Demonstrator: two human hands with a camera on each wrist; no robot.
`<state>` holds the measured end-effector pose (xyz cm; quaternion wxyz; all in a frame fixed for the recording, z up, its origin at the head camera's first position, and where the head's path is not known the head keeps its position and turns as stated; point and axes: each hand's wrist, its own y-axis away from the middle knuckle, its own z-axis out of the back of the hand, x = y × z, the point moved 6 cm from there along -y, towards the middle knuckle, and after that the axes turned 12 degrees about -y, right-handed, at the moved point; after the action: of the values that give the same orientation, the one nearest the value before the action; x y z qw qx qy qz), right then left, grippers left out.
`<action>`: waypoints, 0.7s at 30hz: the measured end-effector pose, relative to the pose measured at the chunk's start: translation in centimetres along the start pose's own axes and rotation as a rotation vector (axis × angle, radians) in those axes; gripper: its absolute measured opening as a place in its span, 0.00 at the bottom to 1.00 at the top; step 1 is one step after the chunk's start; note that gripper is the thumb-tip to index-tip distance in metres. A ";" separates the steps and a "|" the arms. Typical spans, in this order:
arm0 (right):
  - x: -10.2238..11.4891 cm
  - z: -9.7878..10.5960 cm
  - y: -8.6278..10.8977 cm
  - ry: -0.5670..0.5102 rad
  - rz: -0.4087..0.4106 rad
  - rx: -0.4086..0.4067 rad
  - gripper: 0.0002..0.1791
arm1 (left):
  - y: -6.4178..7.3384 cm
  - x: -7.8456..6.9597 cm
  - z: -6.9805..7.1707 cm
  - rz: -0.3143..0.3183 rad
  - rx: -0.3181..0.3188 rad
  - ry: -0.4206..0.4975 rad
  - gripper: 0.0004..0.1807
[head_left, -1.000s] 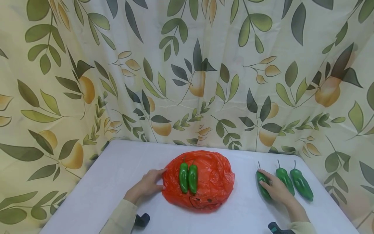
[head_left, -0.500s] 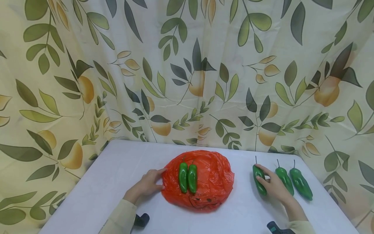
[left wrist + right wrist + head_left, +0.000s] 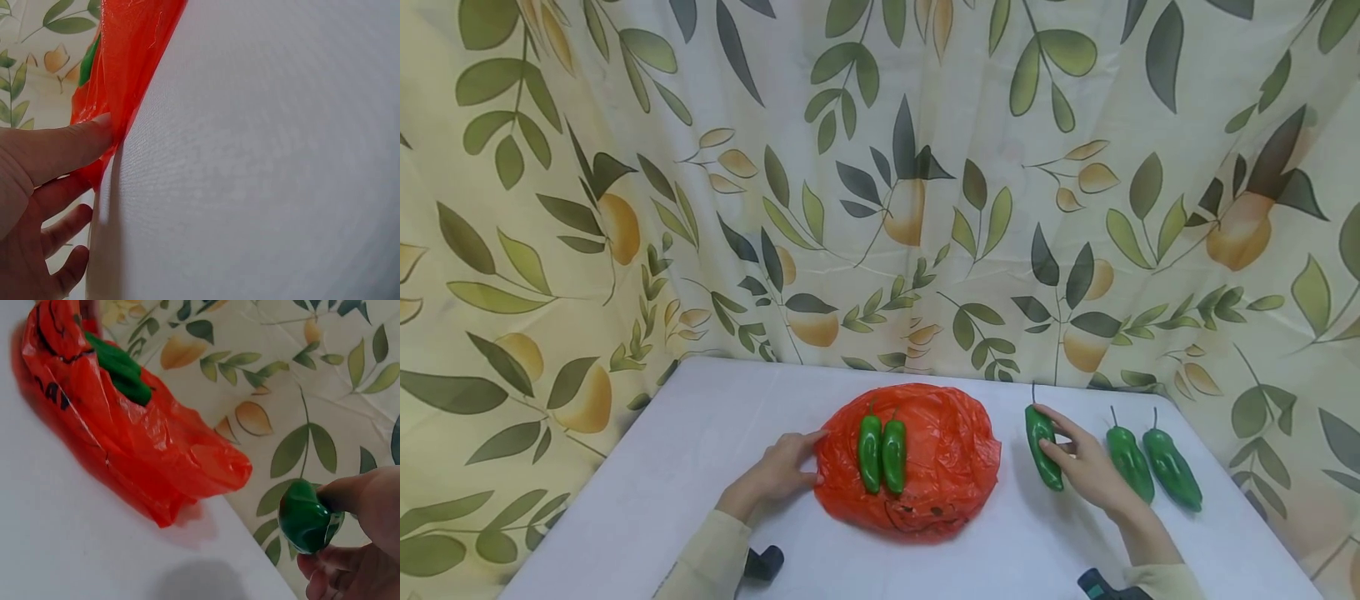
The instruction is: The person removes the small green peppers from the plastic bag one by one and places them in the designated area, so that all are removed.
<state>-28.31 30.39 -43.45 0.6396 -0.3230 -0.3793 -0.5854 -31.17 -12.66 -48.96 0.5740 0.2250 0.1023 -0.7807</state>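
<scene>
A crumpled red plastic bag [image 3: 951,450] lies spread in the middle of the white table. Two green chili peppers, a left one [image 3: 869,454] and a right one [image 3: 894,457], rest side by side on it. My left hand [image 3: 781,468] pinches the bag's left edge between thumb and index finger, the other fingers loosely bent in the left wrist view. Between the thumb and fingers of my right hand [image 3: 1092,468] is a third green pepper [image 3: 1042,448], stem pointing away. It is held right of the bag, and the right wrist view shows its blunt end [image 3: 305,515].
Two more green peppers lie at the right, an inner one [image 3: 1127,462] and an outer one [image 3: 1172,471]. The white table [image 3: 737,400] ends at the back against a leaf-and-fruit patterned curtain [image 3: 880,275]. Dark wrist devices, such as the left one [image 3: 765,565], sit by both sleeves.
My right hand has lifted the pepper from beside the other two and carried it left toward the bag. My left hand stays at the bag's edge.
</scene>
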 end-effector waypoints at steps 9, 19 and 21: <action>1.6 -1.5 0.1 -0.135 0.021 0.035 0.33 | -0.2 0.1 0.0 -0.008 -0.006 0.000 0.42; 2.8 -3.1 0.3 -0.202 0.100 0.067 0.32 | 0.0 0.0 0.1 -0.006 0.004 0.027 0.41; 2.8 -3.3 0.3 -0.205 0.096 0.072 0.33 | 0.1 0.1 0.0 0.007 0.013 0.036 0.41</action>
<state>-27.57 26.13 -42.68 0.6360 -0.3757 -0.4475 -0.5040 -31.13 -12.75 -48.98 0.5733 0.2432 0.1067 -0.7751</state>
